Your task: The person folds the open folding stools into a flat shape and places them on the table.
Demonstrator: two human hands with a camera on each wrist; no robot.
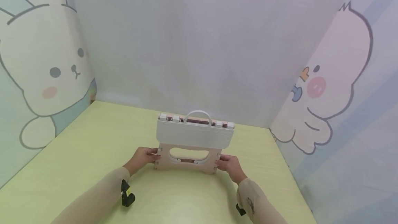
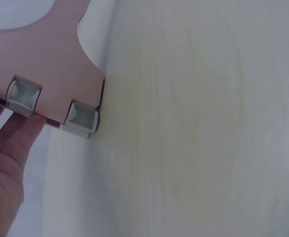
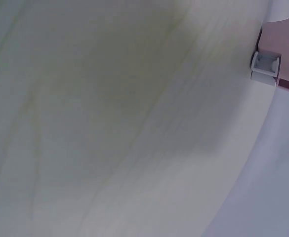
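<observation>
At the far left, a cartoon rabbit is printed on the wall covering. Next comes the person's left sleeve, with a black device by the cuff. The left hand grips the left side edge of a pink-and-white folding stool. The stool is upright at the middle of the yellow table; whether its lower edge rests fully on it is hard to tell. Its white panel and arched handle are uppermost, with the pink panel and its oval opening below. The right hand holds the stool's right side edge, thumb and fingers close together. Farther right are the right sleeve and a printed chick.
</observation>
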